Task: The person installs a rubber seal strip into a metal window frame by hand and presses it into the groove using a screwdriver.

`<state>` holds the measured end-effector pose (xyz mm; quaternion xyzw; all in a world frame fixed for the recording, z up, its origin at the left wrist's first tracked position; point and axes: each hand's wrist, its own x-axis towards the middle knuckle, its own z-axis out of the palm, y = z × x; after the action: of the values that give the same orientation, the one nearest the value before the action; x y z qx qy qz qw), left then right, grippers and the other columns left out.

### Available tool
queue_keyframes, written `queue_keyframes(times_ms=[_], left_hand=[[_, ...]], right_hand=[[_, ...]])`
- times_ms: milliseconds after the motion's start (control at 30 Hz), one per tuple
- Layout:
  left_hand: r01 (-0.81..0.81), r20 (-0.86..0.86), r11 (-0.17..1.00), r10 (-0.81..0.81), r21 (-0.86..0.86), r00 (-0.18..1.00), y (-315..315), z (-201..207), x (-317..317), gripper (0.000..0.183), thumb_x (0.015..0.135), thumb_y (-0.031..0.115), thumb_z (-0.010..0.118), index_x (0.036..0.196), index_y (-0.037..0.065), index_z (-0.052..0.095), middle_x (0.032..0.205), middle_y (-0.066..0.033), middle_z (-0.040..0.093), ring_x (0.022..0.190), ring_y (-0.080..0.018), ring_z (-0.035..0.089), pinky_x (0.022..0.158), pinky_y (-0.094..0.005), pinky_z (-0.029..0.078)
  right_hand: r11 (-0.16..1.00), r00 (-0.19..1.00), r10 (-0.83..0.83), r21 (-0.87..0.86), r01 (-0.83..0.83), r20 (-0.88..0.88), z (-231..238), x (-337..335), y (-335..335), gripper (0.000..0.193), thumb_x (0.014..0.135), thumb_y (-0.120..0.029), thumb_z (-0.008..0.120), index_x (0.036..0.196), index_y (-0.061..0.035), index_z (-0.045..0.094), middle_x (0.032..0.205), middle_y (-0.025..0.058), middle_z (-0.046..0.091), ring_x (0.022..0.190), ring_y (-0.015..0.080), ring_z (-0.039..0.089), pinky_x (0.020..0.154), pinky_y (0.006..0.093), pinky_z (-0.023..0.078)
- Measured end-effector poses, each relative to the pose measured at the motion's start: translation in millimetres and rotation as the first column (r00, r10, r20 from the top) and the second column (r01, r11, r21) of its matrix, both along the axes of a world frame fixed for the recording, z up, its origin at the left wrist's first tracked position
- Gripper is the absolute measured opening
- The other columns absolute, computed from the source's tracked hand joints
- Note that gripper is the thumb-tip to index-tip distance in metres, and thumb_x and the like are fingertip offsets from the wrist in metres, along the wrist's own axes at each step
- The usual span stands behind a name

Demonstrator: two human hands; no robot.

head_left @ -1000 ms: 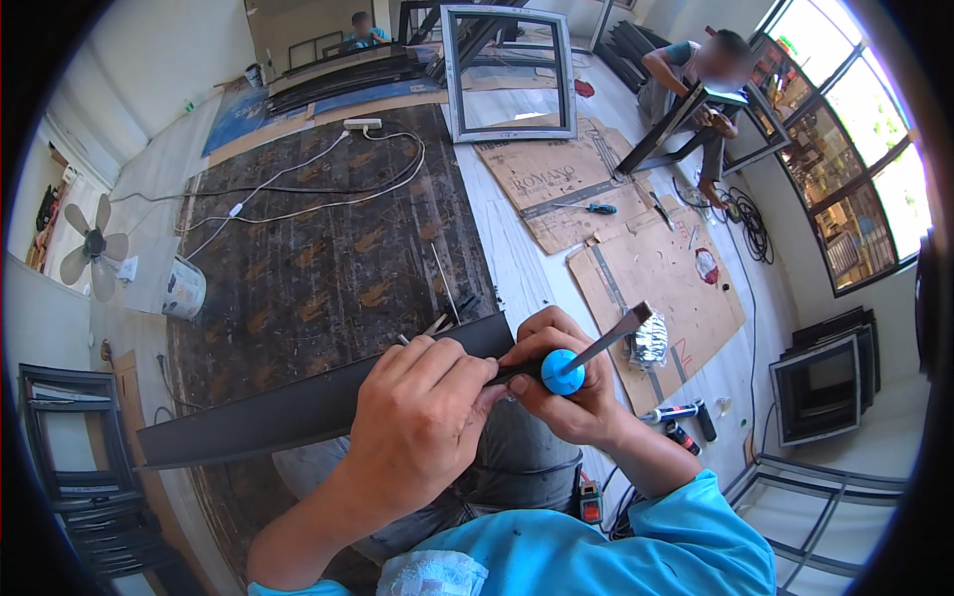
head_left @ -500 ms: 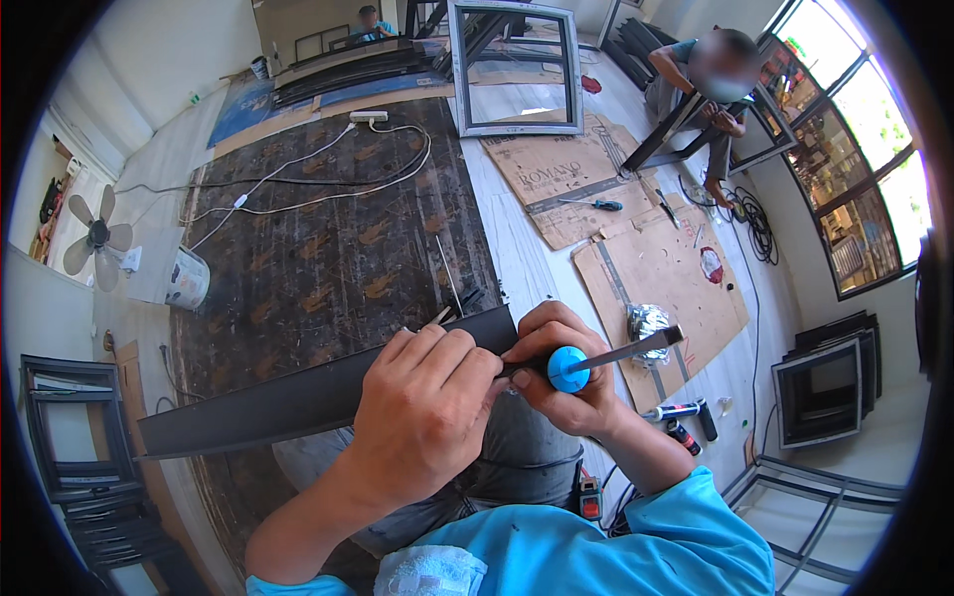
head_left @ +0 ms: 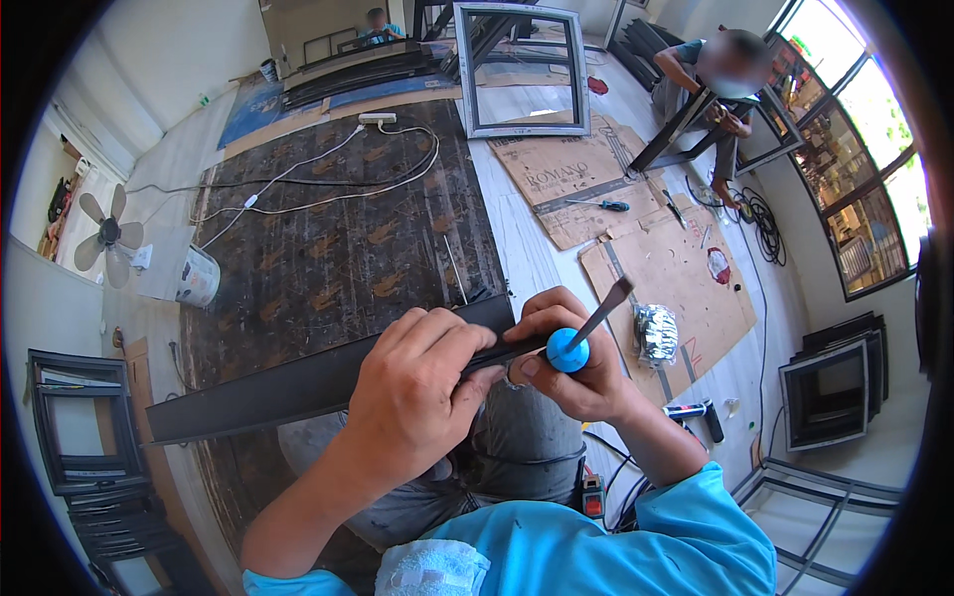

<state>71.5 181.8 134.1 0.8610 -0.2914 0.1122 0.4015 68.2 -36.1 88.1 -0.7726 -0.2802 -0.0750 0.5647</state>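
1. The left hand has its fingers closed on a thin black strip, pressed along the edge of a long dark profile.
2. The right hand has its fingers curled around the blue handle of a screwdriver; the blade points up and to the right. Its fingertips are also at the strip's end.
3. The profile slants from the hands down to the left, above the person's legs and the dark patterned board.
4. The far cardboard sheet bears large dark printed lettering, partly legible; smaller print runs near its edge.
5. The nearer cardboard sheet carries red printed characters beside a shiny silver packet.
6. The white bucket has printed markings, too small to read.
7. A white-and-blue tube lies near the right forearm; any wording on it is unreadable.
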Motion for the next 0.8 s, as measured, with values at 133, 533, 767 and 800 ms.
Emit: queue_keyframes(times_ms=[133, 533, 767, 800], left_hand=[[0.026, -0.045, 0.999, -0.024, 0.037, 0.999, 5, 3, 0, 0.022, 0.075, 0.004, 0.085, 0.091, 0.002, 0.07, 0.086, -0.0107, 0.067, 0.081, -0.0309, 0.064, 0.072, -0.04, 0.051], [0.085, -0.49, 0.996, -0.065, 0.017, 0.869, 34, 38, 9, 0.016, 0.092, 0.004, 0.069, 0.105, -0.004, 0.072, 0.086, -0.0115, 0.067, 0.074, -0.0189, 0.065, 0.068, -0.0309, 0.049], [0.103, -0.437, 0.992, -0.059, 0.079, 0.898, 29, 35, 16, 0.018, 0.086, -0.007, 0.062, 0.1, -0.005, 0.074, 0.088, -0.011, 0.069, 0.081, -0.0185, 0.067, 0.07, -0.0314, 0.051], [0.102, -0.434, 0.991, -0.056, 0.082, 0.899, 28, 32, 12, 0.018, 0.086, -0.007, 0.062, 0.1, -0.005, 0.074, 0.088, -0.011, 0.069, 0.081, -0.0185, 0.067, 0.07, -0.0314, 0.051]], right_hand=[[1.0, 0.999, 0.009, -0.029, -0.01, -0.034, 2, -2, -3, 0.022, 0.088, -0.006, 0.073, 0.109, -0.0017, 0.068, 0.107, 0.0152, 0.06, 0.097, 0.0283, 0.064, 0.084, 0.0384, 0.051], [0.984, 1.0, 0.023, -0.174, -0.023, -0.002, 29, 9, -6, 0.031, 0.084, -0.009, 0.075, 0.114, -0.0046, 0.068, 0.109, 0.0147, 0.062, 0.102, 0.0325, 0.063, 0.086, 0.042, 0.052], [0.924, 0.994, 0.095, -0.378, -0.064, 0.063, 39, 15, -1, 0.037, 0.073, -0.006, 0.078, 0.11, -0.0045, 0.07, 0.104, 0.0124, 0.065, 0.099, 0.0314, 0.065, 0.084, 0.0421, 0.052], [0.934, 0.995, 0.096, -0.349, -0.079, 0.03, 38, 15, -1, 0.034, 0.075, -0.005, 0.079, 0.108, -0.0047, 0.073, 0.101, 0.0113, 0.067, 0.097, 0.0284, 0.067, 0.083, 0.0393, 0.053]])
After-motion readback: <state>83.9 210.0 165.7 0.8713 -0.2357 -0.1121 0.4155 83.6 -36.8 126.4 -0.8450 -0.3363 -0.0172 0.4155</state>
